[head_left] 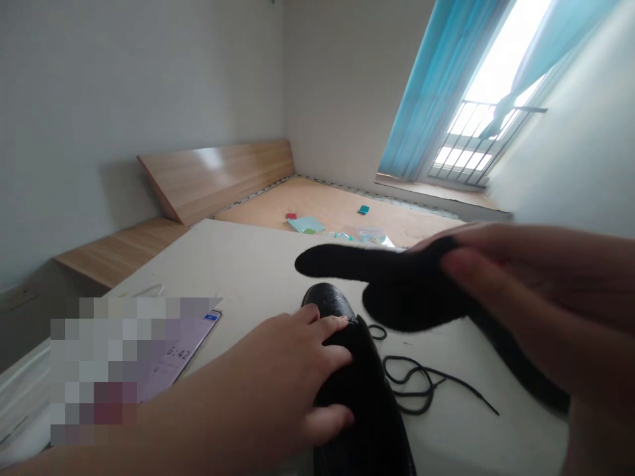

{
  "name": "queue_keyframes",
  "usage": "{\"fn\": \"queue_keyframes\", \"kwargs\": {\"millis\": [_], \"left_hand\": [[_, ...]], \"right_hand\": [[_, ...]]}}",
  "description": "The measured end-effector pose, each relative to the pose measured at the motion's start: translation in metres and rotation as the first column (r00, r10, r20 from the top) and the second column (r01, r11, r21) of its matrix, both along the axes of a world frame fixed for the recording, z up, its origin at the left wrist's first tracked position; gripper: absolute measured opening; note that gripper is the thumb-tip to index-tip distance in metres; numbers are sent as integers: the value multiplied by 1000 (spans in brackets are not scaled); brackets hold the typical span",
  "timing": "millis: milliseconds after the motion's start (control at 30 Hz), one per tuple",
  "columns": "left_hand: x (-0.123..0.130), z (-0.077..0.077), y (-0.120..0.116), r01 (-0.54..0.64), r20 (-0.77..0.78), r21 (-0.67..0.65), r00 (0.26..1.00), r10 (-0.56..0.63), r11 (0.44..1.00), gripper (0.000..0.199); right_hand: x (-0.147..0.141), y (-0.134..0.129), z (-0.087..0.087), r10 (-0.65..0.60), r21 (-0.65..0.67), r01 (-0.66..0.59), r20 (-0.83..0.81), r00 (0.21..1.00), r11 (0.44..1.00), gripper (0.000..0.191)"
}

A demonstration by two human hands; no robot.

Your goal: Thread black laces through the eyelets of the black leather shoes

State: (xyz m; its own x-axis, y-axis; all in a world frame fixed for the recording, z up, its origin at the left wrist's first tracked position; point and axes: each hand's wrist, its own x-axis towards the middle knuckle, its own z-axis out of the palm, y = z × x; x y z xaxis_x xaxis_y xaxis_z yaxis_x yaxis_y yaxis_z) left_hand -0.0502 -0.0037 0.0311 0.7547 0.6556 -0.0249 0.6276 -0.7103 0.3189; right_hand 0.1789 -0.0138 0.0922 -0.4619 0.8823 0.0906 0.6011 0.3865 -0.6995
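Observation:
On the table lies a black shoe, its rounded, glossy toe pointing away from me. My left hand rests over its upper, fingers curled against the near side of the toe and the opening. In the air at the right, my right hand pinches a flat black insole between thumb and fingers. Two rounded ends stick out to the left; whether it is one folded piece or two I cannot tell. Beside the shoe lies a loose black shoelace. Beneath my right hand, a second black item is partly hidden.
A phone lies at the table's left, partly pixelated. The white table meets a bed board holding a teal item, a pale green packet and clear plastic. A wooden headboard and blue curtains stand behind.

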Motion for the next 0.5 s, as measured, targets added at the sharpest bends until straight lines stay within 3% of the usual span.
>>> {"fn": "queue_keyframes", "kwargs": {"millis": [133, 233, 500], "left_hand": [[-1, 1, 1, 14, 55, -29, 998, -13, 999, 26], [-2, 2, 1, 26, 20, -56, 999, -25, 998, 21], [-15, 6, 4, 11, -8, -74, 1000, -11, 997, 24]], "right_hand": [[-19, -8, -6, 157, -20, -156, 184, 970, 987, 38], [-20, -9, -7, 293, -88, -280, 345, 892, 956, 42], [-13, 0, -18, 337, -178, -287, 526, 781, 941, 43]]}}
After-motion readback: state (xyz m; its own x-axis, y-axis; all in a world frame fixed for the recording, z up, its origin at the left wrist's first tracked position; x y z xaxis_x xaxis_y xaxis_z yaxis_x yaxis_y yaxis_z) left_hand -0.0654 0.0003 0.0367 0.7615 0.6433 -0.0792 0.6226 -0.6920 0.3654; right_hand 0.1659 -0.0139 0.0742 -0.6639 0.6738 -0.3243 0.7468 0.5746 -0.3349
